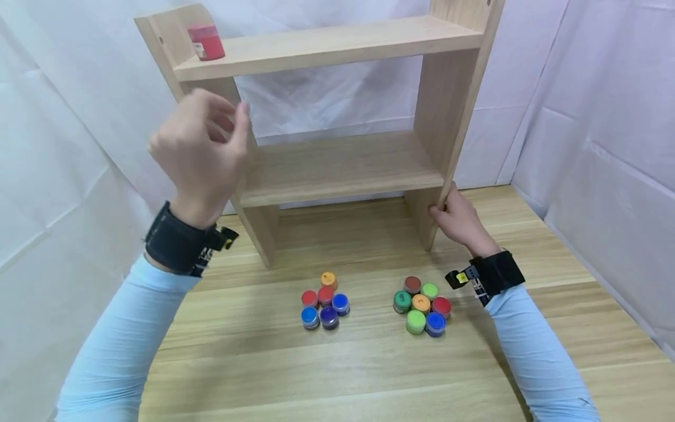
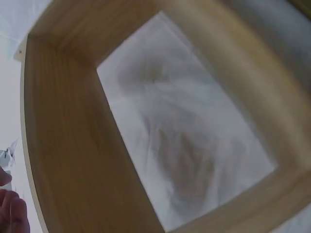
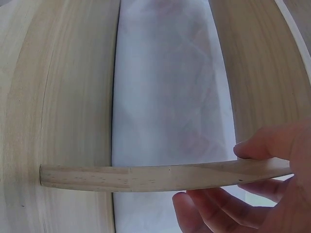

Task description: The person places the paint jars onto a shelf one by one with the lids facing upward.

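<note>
Red jar, left hand nearer!
It sits up beyond that loose, empty curl; right hand grips the shelf.

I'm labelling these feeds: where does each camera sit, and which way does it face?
Head: worn on the head, facing forward and down at the wooden shelf unit and lidded jars; both forearms, left hand and right hand show.
Left wrist: worn there, facing a shelf opening backed by white cloth; left fingers show at lower left.
Right wrist: worn there, facing the board the right hand grips; thumb and fingers show.
Shared: head and right wrist both show that grip.
</note>
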Available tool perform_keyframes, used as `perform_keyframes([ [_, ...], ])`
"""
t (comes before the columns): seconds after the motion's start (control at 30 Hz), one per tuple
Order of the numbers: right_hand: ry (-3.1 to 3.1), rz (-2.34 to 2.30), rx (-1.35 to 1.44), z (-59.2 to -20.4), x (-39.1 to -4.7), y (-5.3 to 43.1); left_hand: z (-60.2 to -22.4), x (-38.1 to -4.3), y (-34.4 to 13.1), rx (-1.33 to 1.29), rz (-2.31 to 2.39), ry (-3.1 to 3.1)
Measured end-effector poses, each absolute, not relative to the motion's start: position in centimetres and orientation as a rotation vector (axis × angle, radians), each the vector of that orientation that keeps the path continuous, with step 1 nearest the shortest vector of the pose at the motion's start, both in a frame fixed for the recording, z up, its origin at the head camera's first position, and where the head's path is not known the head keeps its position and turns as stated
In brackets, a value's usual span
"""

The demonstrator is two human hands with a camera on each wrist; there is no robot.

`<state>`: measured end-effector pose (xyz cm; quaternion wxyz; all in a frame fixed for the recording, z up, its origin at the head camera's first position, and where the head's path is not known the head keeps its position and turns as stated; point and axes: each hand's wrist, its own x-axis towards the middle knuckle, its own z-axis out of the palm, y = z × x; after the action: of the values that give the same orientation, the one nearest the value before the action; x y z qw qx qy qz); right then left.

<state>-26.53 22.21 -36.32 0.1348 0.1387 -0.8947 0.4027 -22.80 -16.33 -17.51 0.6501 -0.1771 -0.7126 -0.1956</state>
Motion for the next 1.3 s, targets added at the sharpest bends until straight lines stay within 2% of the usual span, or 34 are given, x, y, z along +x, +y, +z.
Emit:
perform_keyframes([
  [0.27, -2.583, 1.157, 0.409, -36.3, -26.4, 22.4, -24.7, -22.7, -15.3, -0.985, -0.472, -1.772],
  [0.37, -2.584, 1.152, 0.406, -36.3, -26.4, 22.2, -28.1, -23.0, -15.4, -1.122, -0.500, -1.891],
  [0.57, -2.597, 1.176, 0.400, -36.3, -26.4, 21.7, -33.9, -23.3, -16.0, -1.161, -0.611, -2.146],
  [0.73, -2.604, 1.170, 0.398, -36.1, -26.4, 21.6, -37.1, -23.3, -16.4, -1.138, -0.606, -2.382],
  [0.97, -2.595, 1.191, 0.397, -36.1, -26.2, 21.9, -39.1, -23.1, -16.0, -1.159, -0.591, -2.746],
  [1.3, -2.595, 1.186, 0.410, -36.2, -26.2, 21.6, -40.3, -22.7, -15.6, -1.186, -0.534, -2.885],
])
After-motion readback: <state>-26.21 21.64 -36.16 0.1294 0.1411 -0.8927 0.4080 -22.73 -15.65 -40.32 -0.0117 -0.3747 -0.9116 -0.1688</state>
